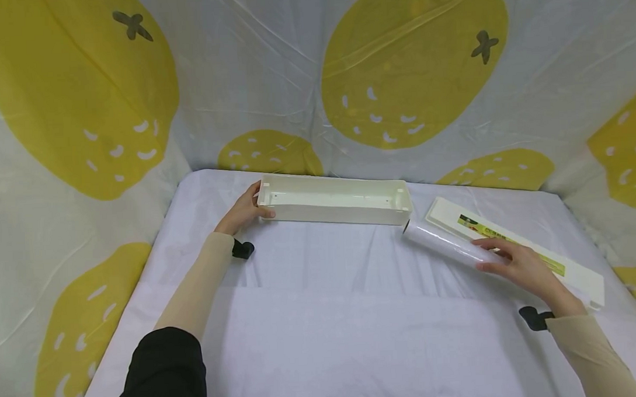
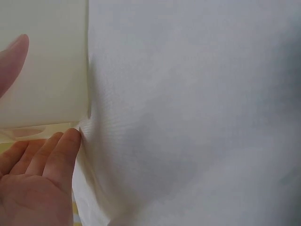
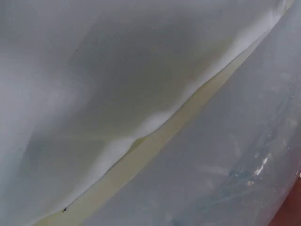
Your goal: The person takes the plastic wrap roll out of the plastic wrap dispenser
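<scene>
A long, open cream plastic box (image 1: 334,214) sits near the back edge of the white-covered table. My left hand (image 1: 242,213) grips its left end, the thumb on the front wall and the fingers at the end wall; thumb and fingers also show in the left wrist view beside the box (image 2: 47,89). Over on the right, my right hand (image 1: 528,267) holds a roll of plastic wrap (image 1: 446,241) that lies slantwise. Close up, the shiny roll (image 3: 221,174) fills the right wrist view's lower right, with only a sliver of hand.
Behind the roll lies a long cream lid (image 1: 584,280), with a yellow-green label (image 1: 487,227) on it. A white cloth (image 1: 344,338) covers the table. Sheets with a yellow fruit print (image 1: 413,66) hang at the back and both sides.
</scene>
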A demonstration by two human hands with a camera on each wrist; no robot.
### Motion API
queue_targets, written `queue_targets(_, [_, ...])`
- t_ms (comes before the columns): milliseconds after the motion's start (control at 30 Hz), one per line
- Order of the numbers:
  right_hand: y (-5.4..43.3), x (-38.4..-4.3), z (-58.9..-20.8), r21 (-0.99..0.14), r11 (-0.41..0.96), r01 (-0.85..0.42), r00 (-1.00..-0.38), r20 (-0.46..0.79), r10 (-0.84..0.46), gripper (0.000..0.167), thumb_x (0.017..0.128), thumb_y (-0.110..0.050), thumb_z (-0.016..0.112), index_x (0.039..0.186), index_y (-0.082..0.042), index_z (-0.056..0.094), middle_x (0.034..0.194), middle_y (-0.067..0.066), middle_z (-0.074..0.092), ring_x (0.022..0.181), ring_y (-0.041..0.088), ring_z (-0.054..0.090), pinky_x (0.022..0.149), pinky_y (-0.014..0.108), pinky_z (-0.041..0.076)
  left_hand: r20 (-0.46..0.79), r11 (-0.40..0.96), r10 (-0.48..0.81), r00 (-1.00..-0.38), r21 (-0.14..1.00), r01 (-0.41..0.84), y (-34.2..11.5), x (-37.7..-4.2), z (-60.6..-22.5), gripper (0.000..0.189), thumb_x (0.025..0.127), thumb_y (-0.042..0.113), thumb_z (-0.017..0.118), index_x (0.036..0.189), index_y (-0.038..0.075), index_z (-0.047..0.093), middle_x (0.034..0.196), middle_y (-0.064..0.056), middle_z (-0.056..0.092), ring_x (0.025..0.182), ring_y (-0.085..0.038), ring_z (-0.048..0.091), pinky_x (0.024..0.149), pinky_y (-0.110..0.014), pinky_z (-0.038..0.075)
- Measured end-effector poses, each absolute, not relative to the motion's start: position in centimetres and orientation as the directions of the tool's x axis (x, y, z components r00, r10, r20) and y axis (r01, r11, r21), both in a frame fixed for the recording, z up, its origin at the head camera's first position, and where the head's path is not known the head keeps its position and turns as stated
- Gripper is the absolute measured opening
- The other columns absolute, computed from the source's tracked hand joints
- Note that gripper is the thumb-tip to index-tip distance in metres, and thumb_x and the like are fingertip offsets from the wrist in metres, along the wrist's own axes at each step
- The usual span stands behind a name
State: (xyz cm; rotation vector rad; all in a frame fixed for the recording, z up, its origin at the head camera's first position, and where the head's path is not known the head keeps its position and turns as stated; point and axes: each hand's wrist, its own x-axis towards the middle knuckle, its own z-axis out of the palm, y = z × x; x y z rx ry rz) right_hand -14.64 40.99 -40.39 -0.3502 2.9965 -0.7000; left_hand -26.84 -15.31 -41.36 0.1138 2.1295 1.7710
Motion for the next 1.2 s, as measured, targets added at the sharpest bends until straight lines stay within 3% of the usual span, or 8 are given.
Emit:
queue_targets(200, [41.4, -14.6, -41.1, -0.425, 0.867, -0.261, -0.963, 0.051, -0.265, 0.048, 0.079, -0.028, 0.079, 0.120, -0.012, 0.063, 0.116, 0.020, 0.062, 0.095, 0.038, 0.059, 0.074, 0.026, 0.040, -0.225, 0.213, 0.293, -0.929, 0.963, -0.166, -15.1, -26.8, -41.4, 0.097, 0.079, -0.008, 0.069, 0.153, 0.003, 0.007, 0.157, -0.014, 0.016, 0.140, -0.032, 0.022, 0.111, -0.045, 0.019])
queue_targets(567, [41.3, -14.4, -41.5, -0.434, 0.857, -0.279, -0.957, 0.054, -0.285, 0.046, 0.078, -0.025, 0.080, 0.118, -0.012, 0.062, 0.108, 0.017, 0.064, 0.090, 0.034, 0.059, 0.072, 0.026, 0.042, -0.221, 0.204, 0.299, -0.928, 0.965, -0.164, -15.2, -26.8, -41.3, 0.096, 0.079, -0.008, 0.068, 0.153, 0.002, 0.007, 0.157, -0.014, 0.016, 0.140, -0.032, 0.022, 0.111, -0.045, 0.020])
queue_targets(700, [41.2, -14.5, -41.6, -0.426, 0.860, -0.281, -0.956, 0.040, -0.292, 0.047, 0.078, -0.025, 0.080, 0.119, -0.011, 0.061, 0.107, 0.017, 0.063, 0.090, 0.036, 0.059, 0.073, 0.032, 0.043, -0.224, 0.210, 0.296, -0.929, 0.964, -0.166, -15.2, -26.8, -41.2, 0.096, 0.079, -0.008, 0.068, 0.153, 0.003, 0.007, 0.157, -0.014, 0.015, 0.140, -0.033, 0.022, 0.111, -0.045, 0.020])
queue_targets(900, [40.8, -14.7, -41.6, -0.412, 0.872, -0.264, -0.953, -0.030, -0.302, 0.052, 0.080, -0.026, 0.078, 0.122, -0.008, 0.054, 0.108, 0.022, 0.059, 0.095, 0.043, 0.056, 0.077, 0.053, 0.042, -0.225, 0.219, 0.290, -0.930, 0.962, -0.165, -15.1, -26.7, -41.2, 0.096, 0.079, -0.008, 0.068, 0.153, 0.002, 0.007, 0.157, -0.015, 0.015, 0.140, -0.033, 0.022, 0.111, -0.046, 0.020])
queue_targets(1200, [40.2, -14.9, -41.5, -0.429, 0.868, -0.250, -0.954, -0.043, -0.296, 0.052, 0.084, -0.028, 0.075, 0.124, -0.002, 0.053, 0.112, 0.024, 0.058, 0.101, 0.043, 0.054, 0.082, 0.052, 0.039, -0.229, 0.231, 0.270, -0.935, 0.958, -0.168, -15.3, -27.7, -42.5, 0.099, 0.079, -0.007, 0.070, 0.153, 0.004, 0.006, 0.157, -0.014, 0.014, 0.141, -0.033, 0.020, 0.112, -0.047, 0.018])
